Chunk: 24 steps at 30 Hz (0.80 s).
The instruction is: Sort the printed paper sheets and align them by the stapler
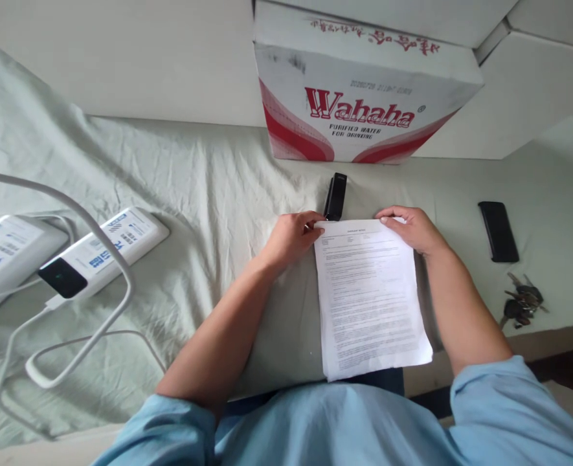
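Note:
A stack of printed white paper [371, 298] lies in front of me on a pale green cloth [208, 194], its near edge hanging over my lap. My left hand [293, 236] pinches the top left corner of the paper. My right hand [410, 226] holds the top right corner, fingers resting on the sheet. A black stapler [335, 196] lies just beyond the top left corner, close to my left fingers but apart from them.
A white and red Wahaha water carton [359, 97] stands behind the stapler. A black phone [498, 231] and a bunch of keys [522, 303] lie at the right. Two white power banks [99, 252] with white cables [96, 330] lie at the left.

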### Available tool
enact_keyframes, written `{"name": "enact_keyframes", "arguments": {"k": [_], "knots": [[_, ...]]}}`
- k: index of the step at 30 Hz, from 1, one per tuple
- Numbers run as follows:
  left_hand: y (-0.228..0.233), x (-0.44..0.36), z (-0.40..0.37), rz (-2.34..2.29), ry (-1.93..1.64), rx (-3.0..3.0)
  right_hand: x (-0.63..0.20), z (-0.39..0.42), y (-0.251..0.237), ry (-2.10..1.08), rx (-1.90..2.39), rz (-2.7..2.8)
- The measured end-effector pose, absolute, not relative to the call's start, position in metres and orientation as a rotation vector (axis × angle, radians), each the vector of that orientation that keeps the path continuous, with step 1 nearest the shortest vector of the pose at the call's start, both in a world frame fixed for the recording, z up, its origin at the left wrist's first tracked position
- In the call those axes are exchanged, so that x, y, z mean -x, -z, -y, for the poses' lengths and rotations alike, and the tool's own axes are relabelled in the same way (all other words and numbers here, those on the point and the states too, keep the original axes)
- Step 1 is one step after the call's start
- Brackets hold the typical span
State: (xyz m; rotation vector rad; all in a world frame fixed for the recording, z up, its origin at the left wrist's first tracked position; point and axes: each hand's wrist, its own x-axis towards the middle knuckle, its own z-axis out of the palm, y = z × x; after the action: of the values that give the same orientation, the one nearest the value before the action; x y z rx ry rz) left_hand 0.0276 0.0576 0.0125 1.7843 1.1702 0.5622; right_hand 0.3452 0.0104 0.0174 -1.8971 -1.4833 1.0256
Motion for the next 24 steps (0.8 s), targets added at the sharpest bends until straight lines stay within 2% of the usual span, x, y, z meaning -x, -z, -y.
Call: {"name": "enact_keyframes", "arguments": {"k": [13, 24], "knots": [[-0.013, -0.034, -0.060, -1.383, -0.561, -1.749, -0.346, 0.006, -0.005, -0.668, 1.991, 1.439], [-0.007, -0.047, -0.051, -1.536, -0.532, -1.883, -0.347, 0.009, -0.008, -0.724, 2.006, 1.486]]}}
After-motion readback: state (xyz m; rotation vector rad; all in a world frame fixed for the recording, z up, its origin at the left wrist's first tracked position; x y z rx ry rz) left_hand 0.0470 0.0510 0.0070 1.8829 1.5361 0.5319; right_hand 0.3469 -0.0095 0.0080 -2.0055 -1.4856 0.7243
